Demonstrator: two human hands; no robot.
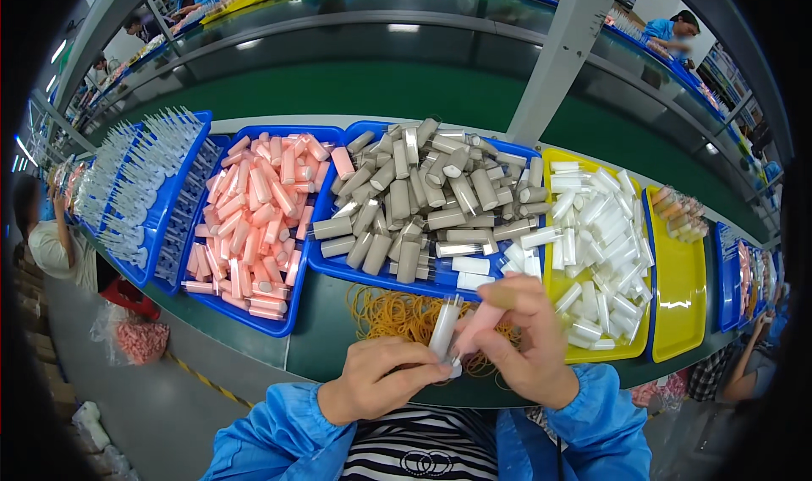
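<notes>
Close to my body, over the near edge of the green table, my two hands work side by side. My left hand (385, 379) is closed, pinching a white tube (444, 329) with a clear end near its base. The tube stands nearly upright. In my right hand (529, 337), a pink tube (479, 327) is gripped between thumb and fingers, tilted against the lower part of the white one. Whether the two are joined is hidden by my fingers. Behind and below them lies a loose pile of tan rubber bands (393, 312).
Blue trays hold pink tubes (262, 202), grey tubes (414, 185) and, far left, clear-and-white pieces (139, 185). A yellow tray (575, 354) of white tubes stands right, beside another yellow tray (677, 312) with wrapped pieces. A metal post (562, 58) rises behind. Co-workers sit further off.
</notes>
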